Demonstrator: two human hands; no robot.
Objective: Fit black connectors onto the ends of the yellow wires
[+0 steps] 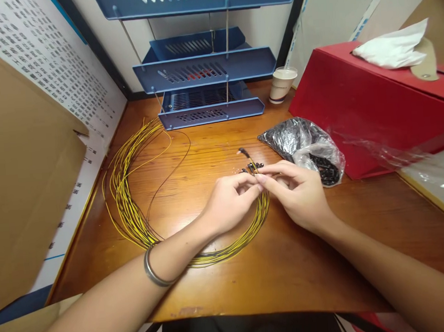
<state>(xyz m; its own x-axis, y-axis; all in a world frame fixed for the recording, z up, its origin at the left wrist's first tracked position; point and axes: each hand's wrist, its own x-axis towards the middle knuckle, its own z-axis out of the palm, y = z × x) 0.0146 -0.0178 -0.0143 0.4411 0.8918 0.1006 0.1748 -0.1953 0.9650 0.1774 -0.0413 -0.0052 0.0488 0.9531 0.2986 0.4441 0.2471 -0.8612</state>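
Note:
My left hand [229, 200] and my right hand [302, 193] meet over the table, thumbs and forefingers pinched together. Between their fingertips they hold the end of a yellow-and-black wire [252, 163], whose dark tip curls up and to the left. The exact grip is partly hidden by the fingers. The near part of the same coil [245, 242] passes under my left hand and forearm; its thicker bundle of wires [128, 202] lies to the left. Just beyond my fingertips sit several small black pieces [260, 165], too small to name.
A clear plastic bag of black pieces [299, 138] lies beyond my right hand. Behind it are a red tissue box [369, 112] and a paper cup [282, 87]. A blue tiered tray rack [211, 117] stands at the back, with cardboard [22, 163] along the left.

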